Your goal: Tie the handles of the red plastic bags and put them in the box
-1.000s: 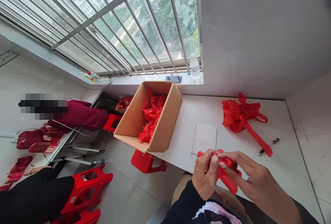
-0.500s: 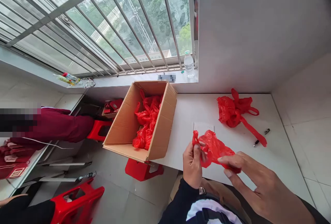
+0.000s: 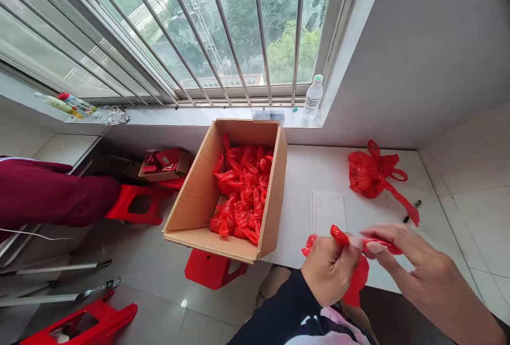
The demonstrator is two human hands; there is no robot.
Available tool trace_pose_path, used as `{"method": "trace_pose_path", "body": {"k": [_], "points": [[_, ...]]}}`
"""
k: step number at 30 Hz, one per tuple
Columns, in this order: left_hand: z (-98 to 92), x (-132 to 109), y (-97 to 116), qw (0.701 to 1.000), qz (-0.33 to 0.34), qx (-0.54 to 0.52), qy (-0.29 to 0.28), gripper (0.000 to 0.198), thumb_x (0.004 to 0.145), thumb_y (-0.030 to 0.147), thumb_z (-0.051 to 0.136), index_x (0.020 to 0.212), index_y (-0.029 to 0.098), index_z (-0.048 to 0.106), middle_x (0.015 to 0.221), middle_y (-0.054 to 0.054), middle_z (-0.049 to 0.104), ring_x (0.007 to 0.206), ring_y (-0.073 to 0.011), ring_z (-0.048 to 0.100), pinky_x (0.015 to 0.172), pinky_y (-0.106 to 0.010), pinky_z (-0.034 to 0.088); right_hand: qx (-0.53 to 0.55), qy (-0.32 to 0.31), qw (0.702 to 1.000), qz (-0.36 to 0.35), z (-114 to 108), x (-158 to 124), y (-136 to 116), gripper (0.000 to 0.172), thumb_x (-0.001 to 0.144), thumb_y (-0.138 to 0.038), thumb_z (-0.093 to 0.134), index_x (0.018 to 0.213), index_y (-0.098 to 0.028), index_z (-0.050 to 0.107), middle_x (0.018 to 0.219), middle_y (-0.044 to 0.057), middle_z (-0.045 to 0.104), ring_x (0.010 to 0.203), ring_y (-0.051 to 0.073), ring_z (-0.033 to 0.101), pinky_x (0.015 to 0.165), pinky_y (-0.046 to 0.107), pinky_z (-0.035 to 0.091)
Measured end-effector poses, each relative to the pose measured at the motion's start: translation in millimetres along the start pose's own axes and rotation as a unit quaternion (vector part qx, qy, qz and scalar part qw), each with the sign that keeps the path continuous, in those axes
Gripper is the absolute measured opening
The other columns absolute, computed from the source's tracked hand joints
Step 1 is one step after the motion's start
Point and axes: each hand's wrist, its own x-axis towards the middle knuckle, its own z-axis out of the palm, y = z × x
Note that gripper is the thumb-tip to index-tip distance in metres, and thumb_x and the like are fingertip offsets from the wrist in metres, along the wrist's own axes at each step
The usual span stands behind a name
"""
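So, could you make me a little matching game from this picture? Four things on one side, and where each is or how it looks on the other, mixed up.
Things
1. Clear bottle
2. Cardboard box
3. White paper
4. Left hand

Place or state
A. Flat on the table
B. Closed on red plastic
C. Upright on the windowsill
D. Open-topped, with red bags inside

Right pairs
1-C
2-D
3-A
4-B
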Motion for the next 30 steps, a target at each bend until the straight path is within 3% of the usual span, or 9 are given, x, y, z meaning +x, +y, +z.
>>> {"method": "trace_pose_path", "body": {"k": [2,4,7,11,14,18,21,26,30], "points": [[-11.4,-6,-2,0.998,-0.026,-0.055,0.001,0.056,0.101,0.055,0.031,0.095,0.014,0.07,0.062,-0.001,0.053,0.057,-0.0117,0.05,0.059,-0.026,0.042,0.032,-0.021,0.999,0.03,4,-13,0,0.016,0.097,-0.041,0.054,0.091,-0.029,0.062,0.082,0.002,0.063,0.069,0.018,0.059,0.06,0.029,0.052],[-20.3,-10,-2,0.996,-0.018,-0.085,0.006,0.056,0.101,0.054,0.032,0.106,0.014,0.071,0.073,-0.006,0.062,0.068,-0.0152,0.059,0.068,-0.028,0.048,0.058,-0.057,0.995,0.057,9,-26,-2,0.018,0.097,-0.039,0.054,0.083,-0.027,0.059,0.077,0.0,0.06,0.065,0.016,0.058,0.057,0.026,0.051],[-29.8,-17,3,0.998,0.04,-0.049,-0.024,0.042,0.097,0.046,0.048,0.095,0.013,0.074,0.086,-0.012,0.07,0.081,-0.02,0.065,0.077,-0.032,0.051,0.08,-0.073,0.991,0.081,19,-37,-7,0.019,0.098,-0.04,0.05,0.086,-0.028,0.06,0.087,0.002,0.062,0.087,0.02,0.065,0.069,0.025,0.056],[-41.8,-24,15,0.984,0.156,0.019,-0.083,0.011,0.084,0.022,0.063,0.081,0.016,0.072,0.083,-0.009,0.072,0.078,-0.0191,0.066,0.077,-0.03,0.053,0.128,-0.008,0.988,0.085,36,-28,-18,0.036,0.101,-0.048,0.035,0.121,-0.03,0.059,0.13,0.006,0.06,0.128,0.026,0.054,0.098,0.035,0.054],[-57.3,-25,23,0.966,0.222,0.092,-0.098,0.016,0.079,0.01,0.057,0.085,0.019,0.069,0.084,-0.008,0.071,0.08,-0.0199,0.067,0.078,-0.03,0.055,0.18,-0.032,0.978,0.1,46,-11,-30,0.042,0.103,-0.045,0.028,0.127,-0.029,0.059,0.137,0.005,0.059,0.136,0.026,0.047,0.106,0.036,0.049],[-84.1,-22,30,0.928,0.285,0.232,-0.066,0.034,0.079,0.004,0.052,0.106,0.019,0.065,0.093,-0.008,0.071,0.088,-0.0219,0.069,0.081,-0.032,0.055,0.238,-0.027,0.957,0.161,56,11,-50,0.036,0.104,-0.042,0.035,0.123,-0.028,0.062,0.127,0.005,0.065,0.122,0.023,0.058,0.098,0.029,0.053],[-98.1,-19,29,0.921,0.312,0.232,-0.032,0.03,0.087,0.007,0.053,0.114,0.019,0.061,0.102,-0.01,0.069,0.095,-0.0202,0.068,0.084,-0.03,0.055,0.292,-0.071,0.942,0.149,60,27,-64,0.033,0.102,-0.041,0.044,0.129,-0.028,0.058,0.123,0.004,0.065,0.112,0.021,0.061,0.096,0.028,0.052],[-101.0,-18,24,0.93,0.312,0.178,0.076,0.02,0.087,0.007,0.057,0.102,0.02,0.059,0.093,-0.007,0.062,0.085,-0.0158,0.062,0.073,-0.026,0.053,0.352,-0.14,0.912,0.154,60,39,-74,0.032,0.103,-0.043,0.041,0.119,-0.024,0.061,0.096,0.002,0.063,0.081,0.015,0.059,0.073,0.025,0.052],[-95.0,-26,17,0.938,0.294,0.155,0.095,0.011,0.087,0.013,0.06,0.093,0.021,0.058,0.085,-0.005,0.065,0.079,-0.0161,0.063,0.07,-0.027,0.053,0.274,-0.121,0.941,0.158,60,27,-73,0.023,0.102,-0.04,0.045,0.114,-0.027,0.06,0.095,0.001,0.06,0.085,0.015,0.058,0.077,0.026,0.051]]}}
